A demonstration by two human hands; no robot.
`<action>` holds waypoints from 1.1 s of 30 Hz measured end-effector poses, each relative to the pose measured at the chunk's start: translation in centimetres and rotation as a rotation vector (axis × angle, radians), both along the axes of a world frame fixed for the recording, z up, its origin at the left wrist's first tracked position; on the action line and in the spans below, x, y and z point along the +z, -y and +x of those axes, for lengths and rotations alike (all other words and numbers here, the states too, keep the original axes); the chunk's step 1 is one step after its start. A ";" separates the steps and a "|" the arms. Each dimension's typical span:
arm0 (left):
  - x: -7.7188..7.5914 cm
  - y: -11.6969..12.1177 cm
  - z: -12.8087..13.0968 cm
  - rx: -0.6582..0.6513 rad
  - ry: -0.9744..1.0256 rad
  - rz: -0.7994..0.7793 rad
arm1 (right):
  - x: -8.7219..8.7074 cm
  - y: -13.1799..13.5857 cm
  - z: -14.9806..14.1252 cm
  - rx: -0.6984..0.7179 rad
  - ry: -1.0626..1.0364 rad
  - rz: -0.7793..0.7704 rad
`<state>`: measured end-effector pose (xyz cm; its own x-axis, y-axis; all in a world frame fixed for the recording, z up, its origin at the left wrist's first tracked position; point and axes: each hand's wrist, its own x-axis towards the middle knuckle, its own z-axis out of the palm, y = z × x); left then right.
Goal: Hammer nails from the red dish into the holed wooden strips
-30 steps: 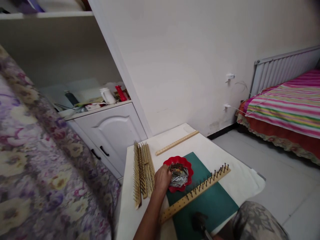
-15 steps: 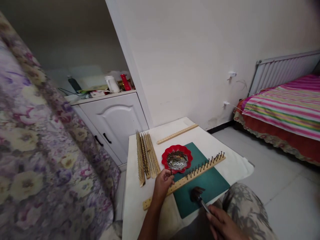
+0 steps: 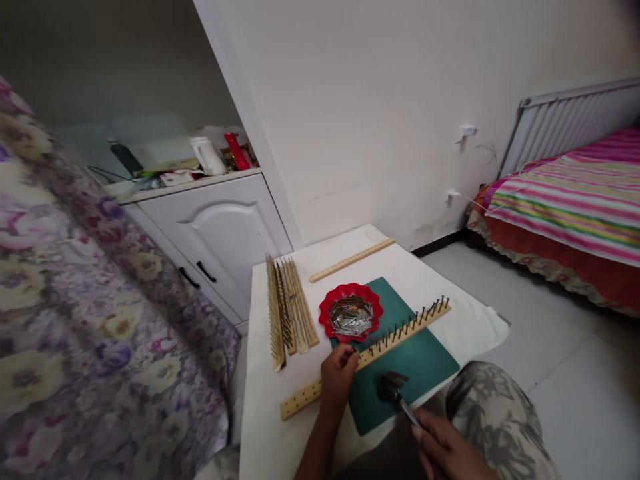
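The person is wearing pale trousers [image 3: 500,413], printed with grey leaf shapes, beside the green mat [image 3: 425,363]; left hand [image 3: 339,370] and right hand [image 3: 445,440] are showing bare.

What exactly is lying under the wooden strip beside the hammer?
Under the wooden strip is the green mat; the strip's ends reach past it, over white cloth. The left hand hides part of the strip, and the surface directly beneath cannot be seen.
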<state>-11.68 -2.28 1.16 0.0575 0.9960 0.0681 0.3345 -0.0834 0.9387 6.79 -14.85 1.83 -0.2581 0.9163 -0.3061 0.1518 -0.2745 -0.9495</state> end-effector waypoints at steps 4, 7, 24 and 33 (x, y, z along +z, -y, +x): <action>-0.4 -0.1 0.5 0.025 -0.102 0.042 | -0.2 -0.1 0.0 0.008 -0.007 -0.005; -0.3 -0.1 0.7 0.032 -0.192 0.104 | -0.3 -0.1 0.0 -0.013 -0.024 -0.005; 0.0 -0.3 0.7 -0.027 -0.351 0.242 | 1.3 -0.3 0.0 0.005 -0.011 0.044; -0.1 -0.2 0.8 -0.047 -0.344 0.210 | 5.2 -4.2 -1.5 -0.024 0.128 0.257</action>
<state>-10.89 -2.11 1.07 0.1571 0.9582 0.2392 0.6173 -0.2843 0.7336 5.25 -10.65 7.03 -0.2099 0.9734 -0.0919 0.2711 -0.0323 -0.9620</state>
